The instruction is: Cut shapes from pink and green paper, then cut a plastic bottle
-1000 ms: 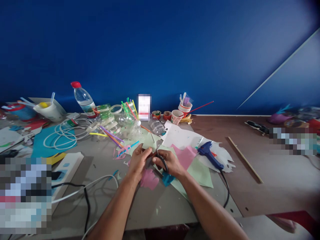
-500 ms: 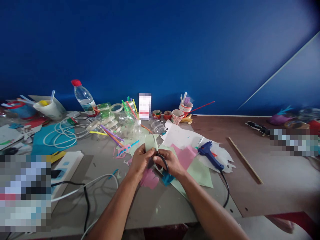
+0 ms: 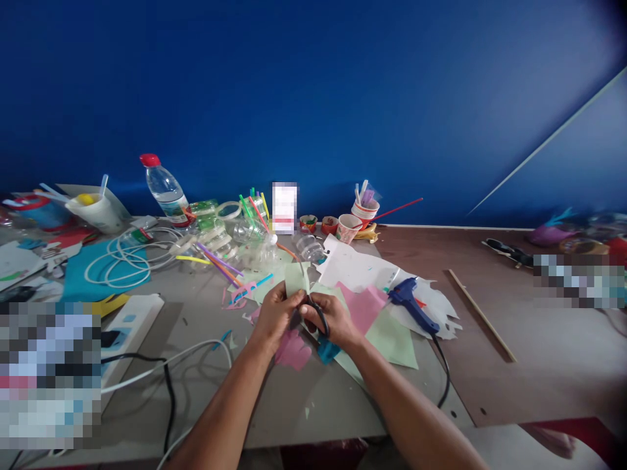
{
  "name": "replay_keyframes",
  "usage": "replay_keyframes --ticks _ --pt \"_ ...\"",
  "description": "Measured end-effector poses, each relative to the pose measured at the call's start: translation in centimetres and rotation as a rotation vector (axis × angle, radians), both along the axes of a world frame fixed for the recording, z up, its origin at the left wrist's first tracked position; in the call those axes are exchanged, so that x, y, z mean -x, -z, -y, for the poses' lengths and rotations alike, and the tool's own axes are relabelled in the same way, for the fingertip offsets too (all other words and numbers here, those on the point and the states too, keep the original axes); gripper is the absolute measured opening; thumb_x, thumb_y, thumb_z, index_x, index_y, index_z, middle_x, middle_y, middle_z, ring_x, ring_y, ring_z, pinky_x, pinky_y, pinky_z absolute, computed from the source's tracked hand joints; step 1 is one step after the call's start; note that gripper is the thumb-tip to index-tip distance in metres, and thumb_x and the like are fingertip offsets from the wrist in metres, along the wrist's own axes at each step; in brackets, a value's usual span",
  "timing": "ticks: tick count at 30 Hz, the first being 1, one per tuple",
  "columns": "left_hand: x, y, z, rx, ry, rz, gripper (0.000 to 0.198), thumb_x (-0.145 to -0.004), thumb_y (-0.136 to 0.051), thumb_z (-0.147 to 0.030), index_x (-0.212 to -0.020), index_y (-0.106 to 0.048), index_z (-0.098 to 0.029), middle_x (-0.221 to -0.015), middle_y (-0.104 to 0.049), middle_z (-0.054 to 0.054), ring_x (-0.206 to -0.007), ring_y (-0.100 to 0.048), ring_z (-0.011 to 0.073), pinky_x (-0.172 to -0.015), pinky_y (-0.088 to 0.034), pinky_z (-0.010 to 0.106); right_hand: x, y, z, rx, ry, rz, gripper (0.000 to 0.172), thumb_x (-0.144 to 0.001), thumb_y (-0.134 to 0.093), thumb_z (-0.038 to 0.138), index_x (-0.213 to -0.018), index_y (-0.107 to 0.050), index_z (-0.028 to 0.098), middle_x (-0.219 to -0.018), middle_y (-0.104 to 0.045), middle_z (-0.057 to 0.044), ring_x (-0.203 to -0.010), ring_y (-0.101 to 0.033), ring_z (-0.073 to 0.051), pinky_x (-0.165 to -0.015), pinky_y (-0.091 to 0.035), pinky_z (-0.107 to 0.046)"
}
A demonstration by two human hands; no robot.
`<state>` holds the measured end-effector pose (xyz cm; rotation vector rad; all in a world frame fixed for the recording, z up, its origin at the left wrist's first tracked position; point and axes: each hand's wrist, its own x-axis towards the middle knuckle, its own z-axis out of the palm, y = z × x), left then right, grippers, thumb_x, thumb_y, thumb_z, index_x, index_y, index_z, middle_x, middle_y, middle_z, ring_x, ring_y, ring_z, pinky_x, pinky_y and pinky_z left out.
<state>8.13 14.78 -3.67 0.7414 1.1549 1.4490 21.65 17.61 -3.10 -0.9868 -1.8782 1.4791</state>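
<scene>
My left hand pinches a small piece of pale green paper that stands up above its thumb and fingers. Closed around the dark handles of a pair of scissors, my right hand is right beside it, and the blades point up at the paper's right edge. Whether the blades are apart I cannot make out. Beneath the hands lie pink paper scraps and a crumpled blue-green piece. Larger sheets of pale green paper and pink paper spread to the right.
On the right lie a blue glue gun with a black cord and a wooden stick. White torn paper is behind. Paper cups, a water bottle, cut plastic bottles and straws line the back. A power strip sits left.
Hardly anything differs. Both hands keep their place with the paper and scissors, and the whole view has shifted very slightly.
</scene>
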Motion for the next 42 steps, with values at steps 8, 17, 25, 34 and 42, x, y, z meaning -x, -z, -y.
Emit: replay_keyframes --ticks 8,17,25,34,42 --pt "0.4 0.3 0.0 -0.004 0.009 -0.012 0.023 -0.067 -0.074 -0.035 -0.076 -0.063 -0.017 -0.067 -0.061 -0.003 -0.059 -0.054 0.0114 -0.057 -0.042 0.023 0.0 -0.1 -0.1 -0.016 0.013 -0.024 0.054 -0.075 -0.055 0.071 -0.063 -0.050 0.019 -0.050 -0.051 0.002 -0.046 -0.045 -0.010 -0.046 -0.033 -0.021" --pt "0.4 0.6 -0.1 -0.014 0.010 -0.004 0.024 -0.067 -0.074 -0.035 -0.079 -0.064 -0.016 -0.068 -0.060 -0.002 -0.062 -0.052 0.0114 -0.059 -0.040 0.023 0.1 0.3 -0.1 -0.045 0.024 -0.028 0.054 -0.075 -0.056 0.071 -0.061 -0.050 0.019 -0.050 -0.050 0.002 -0.045 -0.044 -0.010 -0.044 -0.032 -0.022" --pt "0.6 1.2 -0.3 -0.024 0.003 0.019 0.023 -0.070 -0.074 -0.034 -0.081 -0.063 -0.017 -0.070 -0.060 -0.002 -0.063 -0.052 0.0110 -0.059 -0.041 0.023 0.1 0.3 0.0 -0.034 0.036 -0.042 0.052 -0.076 -0.057 0.069 -0.064 -0.052 0.019 -0.050 -0.050 0.002 -0.045 -0.044 -0.010 -0.044 -0.032 -0.022" --pt "0.7 1.4 -0.4 -0.033 -0.048 0.048 0.023 -0.069 -0.075 -0.033 -0.072 -0.059 -0.017 -0.064 -0.056 -0.004 -0.058 -0.049 0.0091 -0.057 -0.040 0.022 0.1 0.6 0.0 -0.011 0.043 -0.072 0.049 -0.076 -0.060 0.066 -0.069 -0.056 0.018 -0.051 -0.049 0.003 -0.046 -0.044 -0.009 -0.044 -0.032 -0.021" --pt "0.8 1.5 -0.5 -0.045 -0.051 0.019 0.024 -0.069 -0.074 -0.035 -0.071 -0.058 -0.018 -0.064 -0.056 -0.004 -0.058 -0.050 0.0093 -0.058 -0.039 0.022 0.1 0.3 0.0 -0.028 0.068 -0.041 0.050 -0.076 -0.060 0.067 -0.067 -0.056 0.018 -0.050 -0.051 0.002 -0.045 -0.045 -0.009 -0.044 -0.033 -0.021"
